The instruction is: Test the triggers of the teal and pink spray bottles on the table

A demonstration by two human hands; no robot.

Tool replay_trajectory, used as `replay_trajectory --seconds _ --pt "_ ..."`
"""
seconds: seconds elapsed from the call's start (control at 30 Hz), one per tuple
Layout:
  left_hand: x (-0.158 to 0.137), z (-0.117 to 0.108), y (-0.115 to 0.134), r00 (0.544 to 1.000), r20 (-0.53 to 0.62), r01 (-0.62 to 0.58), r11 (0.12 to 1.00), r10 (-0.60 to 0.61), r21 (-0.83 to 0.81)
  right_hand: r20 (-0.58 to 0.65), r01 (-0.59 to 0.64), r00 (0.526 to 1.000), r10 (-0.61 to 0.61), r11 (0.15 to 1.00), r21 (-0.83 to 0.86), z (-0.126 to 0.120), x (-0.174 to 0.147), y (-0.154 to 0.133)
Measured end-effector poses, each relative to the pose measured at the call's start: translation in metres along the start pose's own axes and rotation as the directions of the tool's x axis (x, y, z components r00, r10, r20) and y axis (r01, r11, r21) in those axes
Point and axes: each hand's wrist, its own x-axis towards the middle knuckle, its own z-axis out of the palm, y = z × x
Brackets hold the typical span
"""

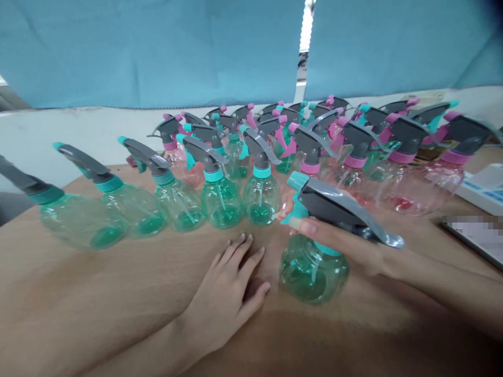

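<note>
My right hand is closed around the neck and trigger of a green spray bottle. That bottle has a grey head, a turquoise nozzle and trigger, and a dip tube inside its clear green body. Its nozzle points left, and I cannot tell whether its base touches the table. To its left, my left hand lies flat on the wooden table, fingers apart, holding nothing. Just beyond those fingertips stand more green spray bottles, the closest being one with a turquoise collar.
A row of green bottles runs leftward. Behind and to the right crowd several pink spray bottles mixed with green ones. At the right edge lie a dark-edged flat device and a white and blue object. A blue curtain hangs behind.
</note>
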Motion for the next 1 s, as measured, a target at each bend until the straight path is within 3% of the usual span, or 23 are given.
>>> replay_trajectory --seconds 0.1,0.23,0.53,0.7,1.0 --pt "0.001 -0.001 0.001 1.0 0.002 0.017 1.0 -0.017 -0.021 0.042 0.028 0.999 -0.029 0.999 0.033 -0.001 0.003 -0.01" --pt "0.002 -0.001 0.002 0.999 0.002 0.035 0.997 -0.035 -0.076 0.011 0.03 0.999 -0.03 1.0 0.0 -0.001 0.005 -0.021" --pt "-0.001 -0.006 0.01 0.997 -0.048 0.044 0.961 -0.059 -0.273 0.022 0.049 0.999 -0.049 0.999 0.01 0.005 0.006 -0.013" --pt "-0.006 -0.009 0.017 0.995 -0.052 0.064 0.925 -0.09 -0.375 -0.013 0.065 0.998 -0.065 0.998 -0.028 0.019 0.009 -0.016" --pt "-0.037 -0.018 0.011 0.977 -0.075 0.142 0.872 -0.2 -0.469 -0.012 0.051 0.999 -0.05 0.996 0.067 0.062 0.018 -0.022"
